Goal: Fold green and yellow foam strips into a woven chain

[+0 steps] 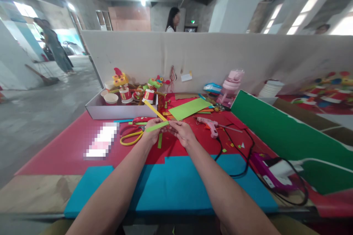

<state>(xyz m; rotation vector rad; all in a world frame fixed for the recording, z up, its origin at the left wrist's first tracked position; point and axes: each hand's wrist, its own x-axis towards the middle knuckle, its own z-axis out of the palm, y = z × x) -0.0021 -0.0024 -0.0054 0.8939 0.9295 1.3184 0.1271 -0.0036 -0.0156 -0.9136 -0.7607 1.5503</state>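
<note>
Over the red table covering, my left hand (151,136) and my right hand (182,132) meet, fingers closed around paper strips. A light green paper strip (156,127) runs from my left hand to the fingertips of my right. From that same joint a yellow paper strip (154,110) slants up to the left. My right hand pinches the strips where they meet; the exact overlap is hidden by the fingers. Yellow-handled scissors (131,140) lie beside my left hand. Below the hands shows another short green strip (160,141). A pink glue gun (210,126) lies right of my right hand.
A white box (124,113) with paper-cup figures stands at the back left. Green sheets (190,109) lie behind the hands. Blue board (176,187) covers the front edge. At right are a purple power strip (271,176), cables and a green panel (278,139). Other people are beyond the partition.
</note>
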